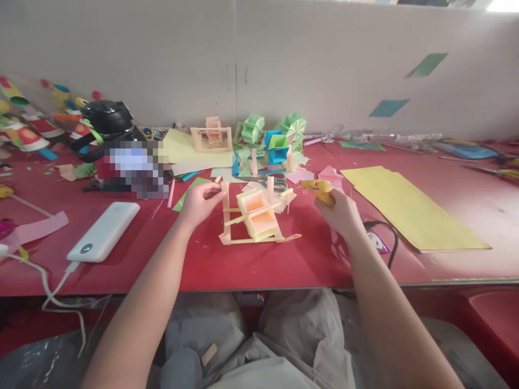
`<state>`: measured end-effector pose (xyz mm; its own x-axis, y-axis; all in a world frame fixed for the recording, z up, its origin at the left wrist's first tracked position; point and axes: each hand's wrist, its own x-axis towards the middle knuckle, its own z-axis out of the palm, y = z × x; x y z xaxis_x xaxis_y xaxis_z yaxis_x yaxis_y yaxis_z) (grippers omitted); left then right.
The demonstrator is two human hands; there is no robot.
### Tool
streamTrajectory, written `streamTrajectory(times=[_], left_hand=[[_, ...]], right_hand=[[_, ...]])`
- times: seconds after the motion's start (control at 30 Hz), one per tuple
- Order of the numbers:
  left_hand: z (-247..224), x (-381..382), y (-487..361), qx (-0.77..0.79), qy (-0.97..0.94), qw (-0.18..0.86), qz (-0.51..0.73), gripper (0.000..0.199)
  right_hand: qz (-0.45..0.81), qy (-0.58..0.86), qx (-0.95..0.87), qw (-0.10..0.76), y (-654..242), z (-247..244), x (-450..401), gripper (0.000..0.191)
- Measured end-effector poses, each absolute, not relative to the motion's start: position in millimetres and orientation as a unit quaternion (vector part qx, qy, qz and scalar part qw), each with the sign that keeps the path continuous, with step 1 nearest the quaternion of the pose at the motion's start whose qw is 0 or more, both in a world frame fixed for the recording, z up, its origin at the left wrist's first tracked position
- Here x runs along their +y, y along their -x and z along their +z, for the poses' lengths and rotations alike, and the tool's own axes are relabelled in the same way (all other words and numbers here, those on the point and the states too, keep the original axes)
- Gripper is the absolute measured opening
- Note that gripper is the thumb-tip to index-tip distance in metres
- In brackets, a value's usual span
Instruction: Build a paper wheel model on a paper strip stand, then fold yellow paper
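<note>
My left hand [203,201] is at the left side of a small paper frame [226,216], its thumb and curled fingers closed at the top of the left upright post. A small pale bit shows by the fingertips. Inside the frame, a peach and yellow folded-paper wheel [259,215] rests tilted, with yellow paper sticks through and beside it. To the right, my right hand [339,212] grips a yellow glue gun [318,186], its nozzle pointing left toward the frame but apart from it.
Behind stand a finished-looking peach paper wheel [213,131], green wheels [253,128], a blue-green wheel [278,148] and scissors [278,183]. A white power bank [103,232] with cable lies left. Yellow card sheets [413,210] and a purple socket [378,243] are right.
</note>
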<state>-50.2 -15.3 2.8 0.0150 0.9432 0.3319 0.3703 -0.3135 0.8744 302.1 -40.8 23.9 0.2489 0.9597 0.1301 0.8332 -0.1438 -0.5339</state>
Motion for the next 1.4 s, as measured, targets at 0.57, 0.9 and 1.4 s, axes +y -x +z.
streamTrajectory(times=[0.57, 0.9, 1.4], left_hand=[[-9.7, 2.1, 48.8, 0.510, -0.652, 0.296, 0.477, 0.027], [-13.4, 4.7, 49.3, 0.496, -0.648, 0.306, 0.491, 0.034], [-9.3, 3.6, 49.5, 0.499, -0.664, 0.301, 0.469, 0.033]], right_hand=[[0.245, 0.449, -0.818, 0.263, -215.3, 75.1, -1.1, 0.021], [0.246, 0.425, -0.837, 0.243, -205.9, 67.7, 11.2, 0.020], [0.210, 0.446, -0.845, 0.209, -203.1, 71.8, 8.2, 0.022]])
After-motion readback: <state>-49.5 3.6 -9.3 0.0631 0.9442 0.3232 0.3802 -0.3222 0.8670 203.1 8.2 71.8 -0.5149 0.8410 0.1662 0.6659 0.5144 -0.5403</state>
